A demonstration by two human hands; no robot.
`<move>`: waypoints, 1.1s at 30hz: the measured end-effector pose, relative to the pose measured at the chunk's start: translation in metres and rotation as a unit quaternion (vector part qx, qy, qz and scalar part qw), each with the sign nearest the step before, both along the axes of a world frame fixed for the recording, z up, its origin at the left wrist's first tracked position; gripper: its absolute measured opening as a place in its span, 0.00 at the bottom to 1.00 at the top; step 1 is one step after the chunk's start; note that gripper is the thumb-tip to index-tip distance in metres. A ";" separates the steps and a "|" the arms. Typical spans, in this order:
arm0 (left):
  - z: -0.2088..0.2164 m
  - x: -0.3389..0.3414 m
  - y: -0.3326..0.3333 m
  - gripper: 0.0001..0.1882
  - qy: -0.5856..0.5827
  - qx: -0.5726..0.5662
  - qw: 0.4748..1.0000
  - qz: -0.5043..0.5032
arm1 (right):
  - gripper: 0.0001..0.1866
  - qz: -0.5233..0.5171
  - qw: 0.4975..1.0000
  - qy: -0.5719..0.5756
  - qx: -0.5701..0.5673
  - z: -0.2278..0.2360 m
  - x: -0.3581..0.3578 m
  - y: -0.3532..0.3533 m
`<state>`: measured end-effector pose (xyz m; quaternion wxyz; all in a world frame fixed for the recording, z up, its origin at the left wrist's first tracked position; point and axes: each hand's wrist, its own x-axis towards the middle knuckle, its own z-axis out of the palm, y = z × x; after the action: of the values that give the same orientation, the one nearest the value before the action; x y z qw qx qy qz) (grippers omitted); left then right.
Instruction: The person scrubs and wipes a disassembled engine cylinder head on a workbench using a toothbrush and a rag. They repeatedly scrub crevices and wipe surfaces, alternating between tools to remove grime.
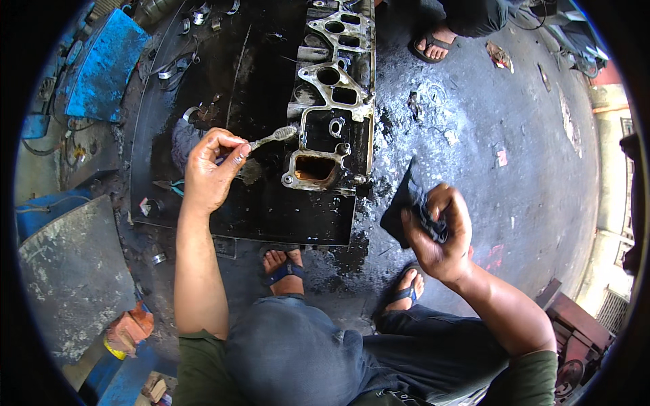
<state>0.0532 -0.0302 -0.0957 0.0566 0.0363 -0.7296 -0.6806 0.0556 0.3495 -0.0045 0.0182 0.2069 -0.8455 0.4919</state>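
Observation:
My left hand [215,169] pinches the thin handle of a worn toothbrush [276,134] between thumb and fingers. The brush's greyish head is close to the left edge of a long metal engine casting [323,111] with round and squared ports; I cannot tell if they touch. Oil darkens the casting, and its nearest opening is brown inside. Off to the right of the bench, my right hand [443,237] is closed around a crumpled black rag [408,206], one corner of which sticks up past the fingers.
The casting lies on an oily black bench top [271,220]. Pliers [170,186], a grey cloth [184,143] and metal rings share its left side. Another person's foot [435,44] stands at the far right. A blue panel [108,64] lies far left.

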 end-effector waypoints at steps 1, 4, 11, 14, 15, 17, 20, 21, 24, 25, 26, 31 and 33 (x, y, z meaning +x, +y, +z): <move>-0.006 0.002 0.005 0.05 0.003 0.009 1.000 0.001 | 0.19 -0.007 0.999 0.009 0.039 0.004 -0.005 -0.004; -0.015 0.008 0.017 0.05 0.003 0.063 0.998 0.021 | 0.21 -0.011 0.993 -0.062 0.103 -0.001 -0.021 -0.025; -0.017 0.018 0.017 0.05 -0.021 0.098 0.994 0.039 | 0.19 0.034 0.985 -0.144 0.084 -0.012 -0.025 -0.044; -0.021 0.017 0.022 0.05 -0.025 0.088 0.995 0.043 | 0.16 0.025 0.989 -0.089 0.114 -0.012 -0.020 -0.048; -0.022 0.015 0.025 0.05 -0.032 0.091 0.994 0.045 | 0.15 0.017 0.989 -0.076 0.127 -0.013 -0.018 -0.050; -0.023 0.012 0.034 0.05 -0.018 0.058 0.998 0.031 | 0.13 0.018 0.988 -0.019 0.149 -0.016 -0.018 -0.056; -0.023 0.008 0.047 0.05 -0.021 0.036 0.999 0.021 | 0.11 0.000 0.986 -0.013 0.166 -0.019 -0.021 -0.061; -0.021 0.007 0.051 0.05 -0.029 0.043 0.998 0.020 | 0.11 -0.014 0.985 -0.029 0.168 -0.019 -0.023 -0.062; -0.017 0.008 0.058 0.05 -0.039 0.085 0.995 0.022 | 0.11 -0.054 0.980 -0.117 0.151 -0.020 -0.023 -0.062; -0.016 0.008 0.059 0.05 -0.053 0.093 0.994 0.031 | 0.11 -0.056 0.984 -0.116 0.120 -0.020 -0.023 -0.060; -0.015 0.008 0.059 0.06 -0.037 0.084 0.996 0.022 | 0.12 -0.047 0.987 -0.062 0.138 -0.021 -0.016 -0.059; -0.015 0.012 0.061 0.06 -0.037 0.097 0.994 0.026 | 0.12 0.026 0.985 0.069 0.154 -0.034 -0.006 -0.053; -0.015 0.011 0.064 0.06 -0.046 0.123 0.991 0.025 | 0.12 0.016 0.988 0.021 0.154 -0.035 -0.012 -0.055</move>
<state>0.0645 0.0334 -0.1105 0.0351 0.0929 -0.6408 -0.7613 0.0439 0.2946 -0.0396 -0.0042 0.2304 -0.9073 0.3517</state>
